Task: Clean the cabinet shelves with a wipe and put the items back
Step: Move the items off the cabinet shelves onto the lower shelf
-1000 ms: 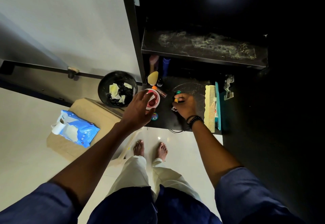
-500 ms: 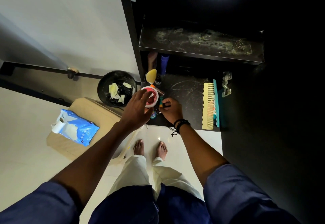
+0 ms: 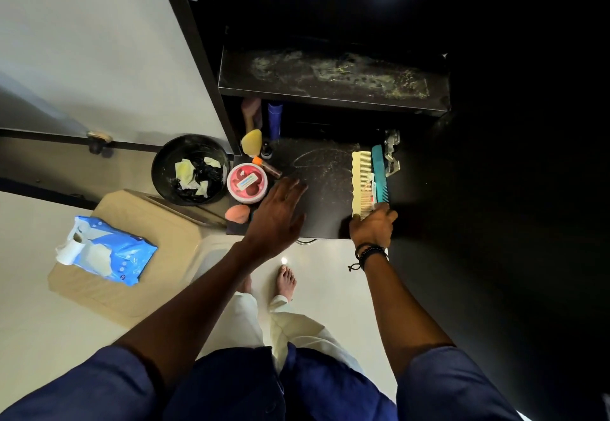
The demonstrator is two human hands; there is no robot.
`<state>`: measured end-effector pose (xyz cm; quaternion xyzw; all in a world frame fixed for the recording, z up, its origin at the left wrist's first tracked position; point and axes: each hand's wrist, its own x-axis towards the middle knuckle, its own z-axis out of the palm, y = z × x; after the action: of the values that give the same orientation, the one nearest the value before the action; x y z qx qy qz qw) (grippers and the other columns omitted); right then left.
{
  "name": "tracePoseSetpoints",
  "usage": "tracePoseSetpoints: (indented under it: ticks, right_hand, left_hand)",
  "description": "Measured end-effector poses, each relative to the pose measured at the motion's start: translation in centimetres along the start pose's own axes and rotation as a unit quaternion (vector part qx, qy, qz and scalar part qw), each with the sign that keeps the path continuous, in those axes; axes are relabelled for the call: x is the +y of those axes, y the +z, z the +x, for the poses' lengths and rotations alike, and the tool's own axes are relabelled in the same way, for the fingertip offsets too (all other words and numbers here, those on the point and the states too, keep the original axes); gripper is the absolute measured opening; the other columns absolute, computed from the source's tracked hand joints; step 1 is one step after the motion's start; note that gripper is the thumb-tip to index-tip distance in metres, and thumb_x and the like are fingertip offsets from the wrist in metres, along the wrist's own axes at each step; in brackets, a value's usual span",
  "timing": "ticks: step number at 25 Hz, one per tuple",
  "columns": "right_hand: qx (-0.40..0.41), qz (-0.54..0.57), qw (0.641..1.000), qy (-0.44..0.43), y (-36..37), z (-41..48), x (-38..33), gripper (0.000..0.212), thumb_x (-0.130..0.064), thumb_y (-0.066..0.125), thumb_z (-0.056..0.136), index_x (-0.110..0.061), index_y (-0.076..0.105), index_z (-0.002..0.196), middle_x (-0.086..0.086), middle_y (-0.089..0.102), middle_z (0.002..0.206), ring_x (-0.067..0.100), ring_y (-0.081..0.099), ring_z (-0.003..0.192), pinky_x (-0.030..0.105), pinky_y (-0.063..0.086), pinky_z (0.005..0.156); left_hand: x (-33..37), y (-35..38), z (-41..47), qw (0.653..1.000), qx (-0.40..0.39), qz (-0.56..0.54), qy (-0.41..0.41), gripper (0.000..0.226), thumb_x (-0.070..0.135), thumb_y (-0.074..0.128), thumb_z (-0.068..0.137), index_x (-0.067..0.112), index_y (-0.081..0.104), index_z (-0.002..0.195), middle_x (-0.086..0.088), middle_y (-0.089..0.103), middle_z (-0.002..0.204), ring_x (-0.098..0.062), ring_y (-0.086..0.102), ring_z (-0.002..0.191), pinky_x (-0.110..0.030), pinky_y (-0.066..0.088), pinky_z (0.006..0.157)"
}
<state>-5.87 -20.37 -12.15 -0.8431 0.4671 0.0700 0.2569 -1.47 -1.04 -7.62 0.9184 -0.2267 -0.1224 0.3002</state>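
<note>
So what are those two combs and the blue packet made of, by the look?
The yellow comb and teal comb: likely hard plastic, given the uniform colour and thin moulded teeth. The blue packet: seemingly soft glossy plastic film, crinkled with bright highlights.

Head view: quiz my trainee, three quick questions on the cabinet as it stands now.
1. True or false: the upper shelf shows pale grime.
2. Which hand is at the near ends of the yellow comb and teal comb: A) left, B) right?
3. Fill in: the red-lidded tub sits at the lower shelf's ___ side.
Key: 1 true; 2 B, the right hand; 3 left.
</note>
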Motion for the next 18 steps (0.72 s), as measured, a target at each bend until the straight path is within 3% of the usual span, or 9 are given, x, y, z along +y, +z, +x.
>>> tracePoseSetpoints:
  ticks: [13,16,18]
  right_hand:
    - [-0.034,-0.072,0.997,0.002,0.1,0.0,0.6,0.065,-0.033,0.055,0.094,0.001,0.024,0.140,0.019,0.056,0.126,0.036,0.058,0.112,0.039,0.050,0.090]
    - [0.014,-0.028,0.998,-0.048,0.1,-0.4,0.5,0.048,-0.027,0.052,0.095,0.003,0.042,0.131,0.021,0.060,0.120,0.038,0.059,0.109,0.035,0.048,0.083]
    - [0.012,0.105,0.991,-0.077,1.0,-0.5,0.2,0.030,-0.019,0.055,0.094,0.003,0.057,0.113,0.021,0.064,0.111,0.035,0.060,0.102,0.026,0.043,0.072]
  left_hand:
    - [-0.3,1.5,-0.2,0.997,-0.074,-0.029,-0.018,0.049,0.019,0.059,0.090,0.011,0.047,0.137,-0.010,0.046,0.141,-0.026,0.042,0.130,-0.034,0.037,0.106]
    - [-0.4,1.7,-0.3,0.995,-0.075,-0.057,-0.039,0.048,0.018,0.060,0.090,0.011,0.047,0.135,-0.009,0.050,0.138,-0.025,0.047,0.126,-0.034,0.039,0.104]
    - [-0.7,1.8,-0.3,0.992,-0.071,-0.079,-0.075,0.046,0.020,0.059,0.090,0.013,0.048,0.135,-0.009,0.053,0.136,-0.026,0.052,0.123,-0.036,0.044,0.102]
